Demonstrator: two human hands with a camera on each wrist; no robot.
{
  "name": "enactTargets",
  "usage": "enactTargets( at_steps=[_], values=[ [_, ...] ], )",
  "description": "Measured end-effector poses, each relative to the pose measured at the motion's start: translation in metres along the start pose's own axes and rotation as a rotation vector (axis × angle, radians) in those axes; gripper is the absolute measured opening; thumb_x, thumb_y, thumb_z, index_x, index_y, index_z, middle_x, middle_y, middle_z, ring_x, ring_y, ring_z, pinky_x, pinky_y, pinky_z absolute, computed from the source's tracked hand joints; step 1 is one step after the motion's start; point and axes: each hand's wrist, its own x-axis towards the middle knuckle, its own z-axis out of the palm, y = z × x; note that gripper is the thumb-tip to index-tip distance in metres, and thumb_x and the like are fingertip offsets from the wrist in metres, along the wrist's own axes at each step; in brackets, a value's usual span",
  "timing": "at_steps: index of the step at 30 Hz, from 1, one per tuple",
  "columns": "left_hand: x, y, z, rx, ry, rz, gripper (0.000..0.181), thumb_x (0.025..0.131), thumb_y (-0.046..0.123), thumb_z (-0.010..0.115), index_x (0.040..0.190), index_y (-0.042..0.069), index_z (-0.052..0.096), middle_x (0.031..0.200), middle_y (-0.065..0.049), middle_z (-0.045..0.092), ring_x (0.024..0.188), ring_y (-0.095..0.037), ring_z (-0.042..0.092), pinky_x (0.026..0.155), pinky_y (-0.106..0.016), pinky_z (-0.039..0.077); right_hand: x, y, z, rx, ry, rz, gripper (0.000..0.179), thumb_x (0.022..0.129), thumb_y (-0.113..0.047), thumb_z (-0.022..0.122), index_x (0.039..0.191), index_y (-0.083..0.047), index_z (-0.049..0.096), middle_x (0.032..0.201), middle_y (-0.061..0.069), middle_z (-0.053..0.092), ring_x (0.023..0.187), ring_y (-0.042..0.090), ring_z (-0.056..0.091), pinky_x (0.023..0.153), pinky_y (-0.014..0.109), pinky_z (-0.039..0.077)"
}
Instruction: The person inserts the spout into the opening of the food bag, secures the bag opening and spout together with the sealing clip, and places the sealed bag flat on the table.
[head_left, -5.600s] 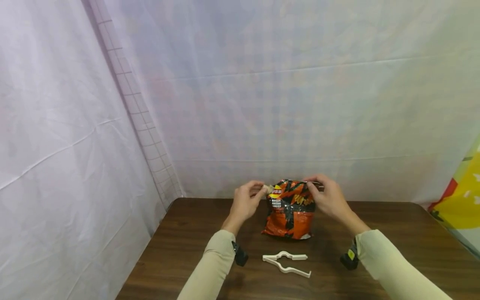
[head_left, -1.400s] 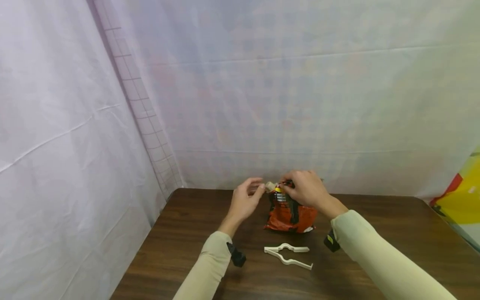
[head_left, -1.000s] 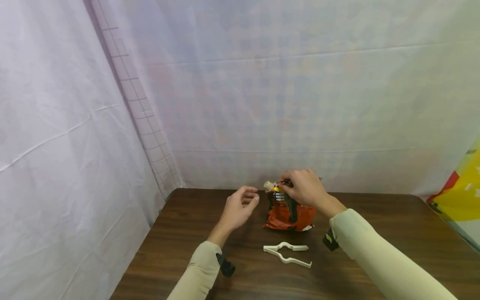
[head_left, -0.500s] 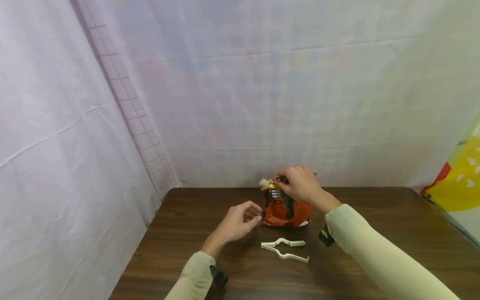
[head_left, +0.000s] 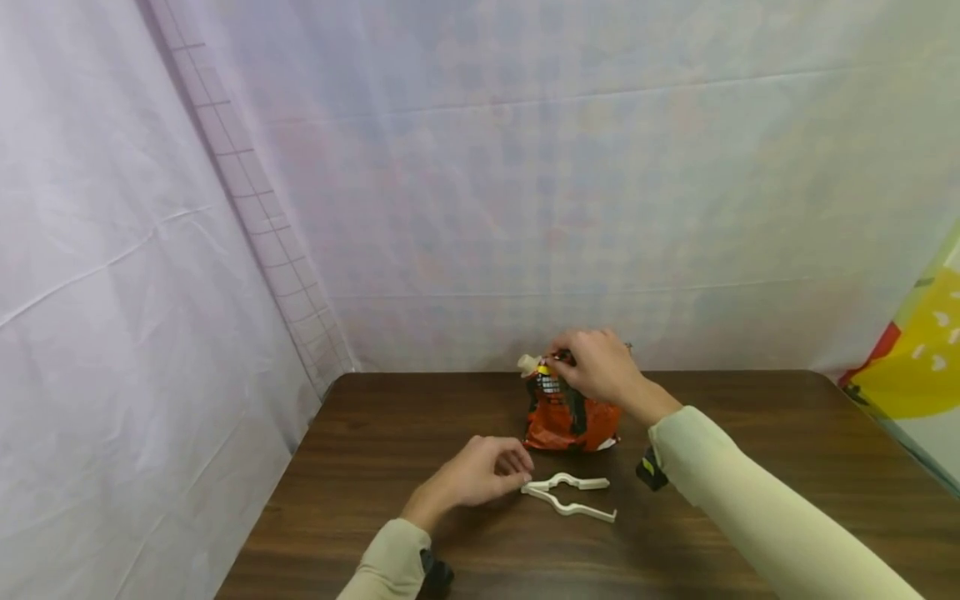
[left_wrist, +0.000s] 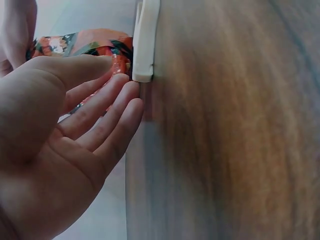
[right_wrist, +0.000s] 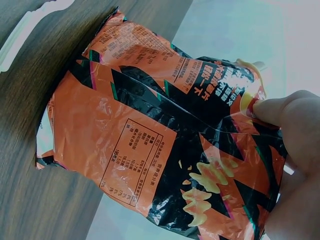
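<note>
Leftmost over the brown tabletop (head_left: 375,442), the left hand (head_left: 480,471) is now down from the top of the orange-and-black bag (head_left: 555,421) and at the hinged end of the white clip (head_left: 575,507). Its fingers curve loosely, thumb apart, holding nothing; I cannot tell whether a fingertip touches the clip (in the left wrist view the two all but meet).

Next, at one o'clock from the left hand, a small cream piece (head_left: 527,364) sits by the bag's upper corner, around the bag's eleven o'clock. The left hand is away from it now; what it is, I cannot make out.

The clip lies flat at the left hand's three o'clock, its two arms apart and its joined end towards nine o'clock. The bag stands at the clip's twelve o'clock, a little beyond it, its base on the tabletop.

Farthest right, the right hand (head_left: 600,367) is above the bag, its fingers and thumb still pinching the top. For the work, this seems to mean that one hand alone now keeps the bag's top gathered, leaving the other free beside the clip.
</note>
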Motion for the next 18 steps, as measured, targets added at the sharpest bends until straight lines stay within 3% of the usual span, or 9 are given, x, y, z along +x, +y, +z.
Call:
enactTargets(
  at_steps=[8, 18],
  values=[
    [-0.001, 0.0, 0.007, -0.04, -0.043, -0.025, 0.016, 0.087, 0.014, 0.08, 0.1, 0.01, 0.071, 0.088, 0.004, 0.073, 0.078, 0.0, 0.066, 0.071, -0.013, 0.056, 0.0, 0.0, 0.0, 0.004, 0.0, 0.003, 0.015, 0.094, -0.034, 0.07, 0.104, -0.025, 0.077, 0.098, -0.005, 0.076, 0.07, 0.007, 0.065, 0.064, 0.034, 0.054],
    [-0.001, -0.004, 0.013, 0.07, -0.024, 0.028, 0.015, 0.086, 0.013, 0.08, 0.1, 0.011, 0.075, 0.088, 0.002, 0.075, 0.076, 0.003, 0.065, 0.068, -0.009, 0.054, -0.002, 0.001, 0.0, 0.012, -0.005, 0.011, 0.016, 0.094, -0.035, 0.07, 0.103, -0.023, 0.077, 0.1, -0.003, 0.076, 0.072, 0.009, 0.066, 0.063, 0.033, 0.054]
  ],
)
